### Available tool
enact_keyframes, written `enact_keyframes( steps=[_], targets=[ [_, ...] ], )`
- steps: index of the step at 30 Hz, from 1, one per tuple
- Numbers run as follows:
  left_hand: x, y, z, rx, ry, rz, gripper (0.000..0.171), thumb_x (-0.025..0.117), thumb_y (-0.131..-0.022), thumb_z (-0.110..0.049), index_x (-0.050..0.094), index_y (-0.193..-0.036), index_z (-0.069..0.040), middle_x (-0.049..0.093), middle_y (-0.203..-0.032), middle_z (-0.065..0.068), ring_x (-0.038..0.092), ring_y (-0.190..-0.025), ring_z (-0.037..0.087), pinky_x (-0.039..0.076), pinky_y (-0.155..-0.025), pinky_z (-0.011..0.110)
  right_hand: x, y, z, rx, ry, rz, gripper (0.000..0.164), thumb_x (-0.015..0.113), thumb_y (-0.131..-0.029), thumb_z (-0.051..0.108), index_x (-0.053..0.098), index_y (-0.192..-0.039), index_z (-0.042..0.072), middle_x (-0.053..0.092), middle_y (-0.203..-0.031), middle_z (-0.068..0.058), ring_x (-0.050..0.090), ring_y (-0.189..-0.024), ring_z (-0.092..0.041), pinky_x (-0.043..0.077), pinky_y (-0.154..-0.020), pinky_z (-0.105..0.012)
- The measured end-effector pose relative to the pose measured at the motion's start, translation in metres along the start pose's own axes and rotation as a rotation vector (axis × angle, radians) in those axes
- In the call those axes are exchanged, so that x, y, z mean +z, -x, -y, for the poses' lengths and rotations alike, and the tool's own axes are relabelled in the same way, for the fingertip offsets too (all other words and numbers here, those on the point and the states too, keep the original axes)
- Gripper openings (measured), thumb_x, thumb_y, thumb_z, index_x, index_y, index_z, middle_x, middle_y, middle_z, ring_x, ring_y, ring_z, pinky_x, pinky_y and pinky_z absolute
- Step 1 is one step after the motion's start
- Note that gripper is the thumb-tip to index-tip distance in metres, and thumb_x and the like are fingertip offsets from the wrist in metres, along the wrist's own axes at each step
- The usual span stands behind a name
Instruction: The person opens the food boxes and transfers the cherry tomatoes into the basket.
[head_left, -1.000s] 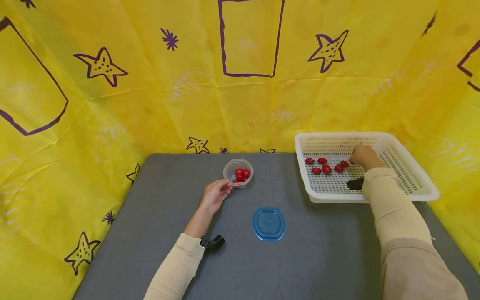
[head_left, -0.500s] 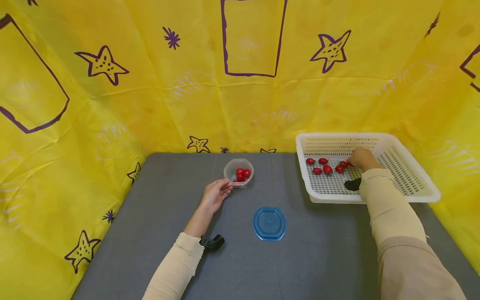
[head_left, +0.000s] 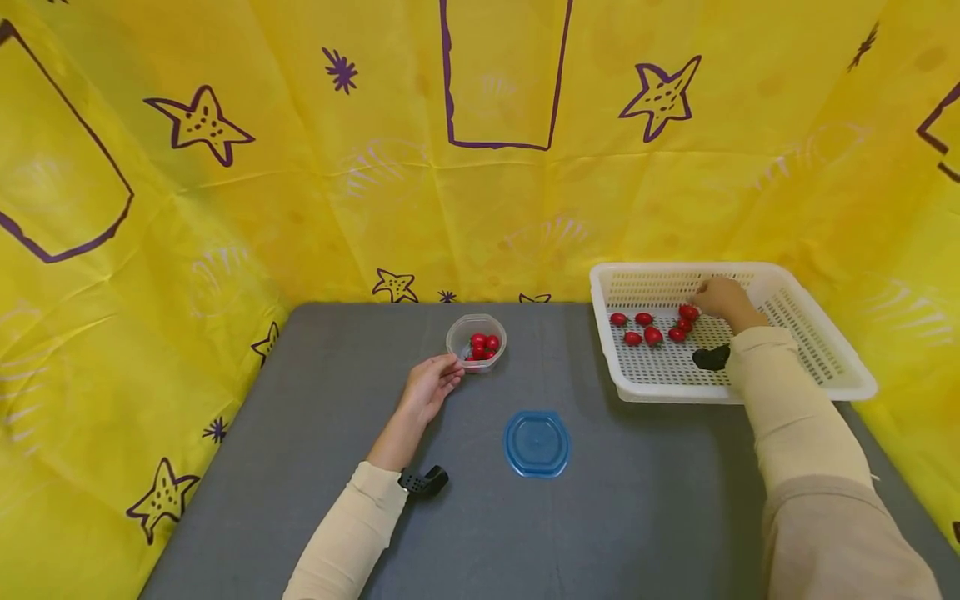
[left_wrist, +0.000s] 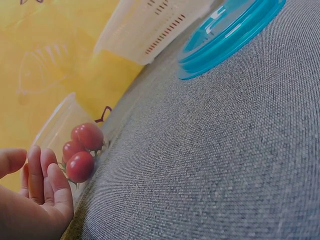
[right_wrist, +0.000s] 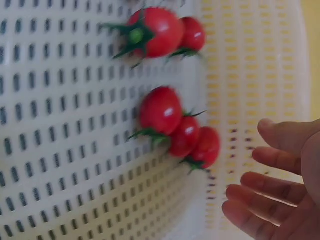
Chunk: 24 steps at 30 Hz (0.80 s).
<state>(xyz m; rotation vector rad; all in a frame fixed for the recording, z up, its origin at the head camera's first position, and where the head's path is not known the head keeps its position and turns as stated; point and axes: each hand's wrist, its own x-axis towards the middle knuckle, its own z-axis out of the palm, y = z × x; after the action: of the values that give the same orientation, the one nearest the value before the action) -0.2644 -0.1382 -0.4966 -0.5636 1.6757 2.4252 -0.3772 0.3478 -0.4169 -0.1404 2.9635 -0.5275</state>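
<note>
My left hand (head_left: 429,389) holds the near-left rim of a small clear plastic container (head_left: 457,340), with fingertips at its edge. Several red cherry tomatoes (left_wrist: 81,166) with green stems lie inside it. Over the back of a white perforated basket (head_left: 831,392), my right hand (head_left: 723,300) hovers beside more cherry tomatoes (head_left: 652,336). In the right wrist view its fingers (right_wrist: 265,187) are spread with nothing between them, right of three cherry tomatoes (right_wrist: 161,111) lying in a row. A larger one with a green calyx lies farther along the basket floor.
A blue lid (head_left: 537,444) lies flat on the grey table (head_left: 600,517), between the container and the near edge. Yellow patterned cloth (head_left: 300,208) rises behind and at both sides. A black wrist camera (head_left: 711,358) on the right arm hangs over the basket.
My right hand has drawn slightly back toward the basket's far wall, and a cherry tomato formerly hidden by it now shows. My left hand stays at the container.
</note>
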Motion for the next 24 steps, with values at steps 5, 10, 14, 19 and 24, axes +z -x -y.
enact_keyframes(
  steps=[5,10,14,19,24],
  targets=[
    [0.001,0.001,-0.001,0.003,0.001,0.0,0.008,0.057,-0.097,-0.011,0.061,-0.094,-0.005,0.067,-0.074,-0.003,0.064,-0.07,0.008,0.053,-0.071,0.021,-0.014,0.0,0.018,0.003,-0.075,0.01,0.044,0.051,-0.099,0.023,0.056,-0.116,-0.017,0.056,-0.116,-0.039,0.056,-0.098,-0.05,0.047,-0.085,-0.058],
    [0.001,-0.001,0.001,0.01,0.02,0.014,0.011,0.055,-0.097,-0.008,0.061,-0.088,-0.008,0.066,-0.071,-0.004,0.064,-0.067,0.007,0.052,-0.068,0.02,-0.026,-0.002,0.039,-0.018,-0.104,0.029,0.049,0.049,-0.101,0.028,0.053,-0.124,-0.015,0.051,-0.127,-0.039,0.048,-0.115,-0.055,0.041,-0.095,-0.063],
    [0.001,-0.001,0.001,0.016,0.023,0.025,0.011,0.054,-0.098,-0.008,0.059,-0.088,-0.007,0.066,-0.069,-0.005,0.063,-0.066,0.007,0.051,-0.067,0.02,-0.029,-0.005,0.056,-0.049,-0.12,0.031,0.048,0.048,-0.102,0.028,0.053,-0.125,-0.014,0.051,-0.128,-0.039,0.048,-0.116,-0.054,0.041,-0.095,-0.063],
    [0.0,-0.001,0.001,0.011,0.031,0.018,0.01,0.055,-0.097,-0.007,0.06,-0.088,-0.006,0.066,-0.069,-0.004,0.063,-0.066,0.008,0.051,-0.067,0.02,-0.025,-0.011,0.076,-0.103,-0.106,0.014,0.044,0.05,-0.101,0.026,0.057,-0.121,-0.013,0.056,-0.124,-0.036,0.052,-0.113,-0.051,0.043,-0.095,-0.061],
    [0.001,0.0,0.0,0.006,0.031,0.014,0.01,0.055,-0.097,-0.007,0.059,-0.088,-0.008,0.065,-0.069,-0.004,0.063,-0.066,0.007,0.051,-0.067,0.02,-0.021,-0.014,0.099,-0.166,-0.119,0.004,0.039,0.053,-0.099,0.023,0.06,-0.116,-0.012,0.06,-0.119,-0.034,0.056,-0.109,-0.048,0.044,-0.095,-0.058]
  ],
)
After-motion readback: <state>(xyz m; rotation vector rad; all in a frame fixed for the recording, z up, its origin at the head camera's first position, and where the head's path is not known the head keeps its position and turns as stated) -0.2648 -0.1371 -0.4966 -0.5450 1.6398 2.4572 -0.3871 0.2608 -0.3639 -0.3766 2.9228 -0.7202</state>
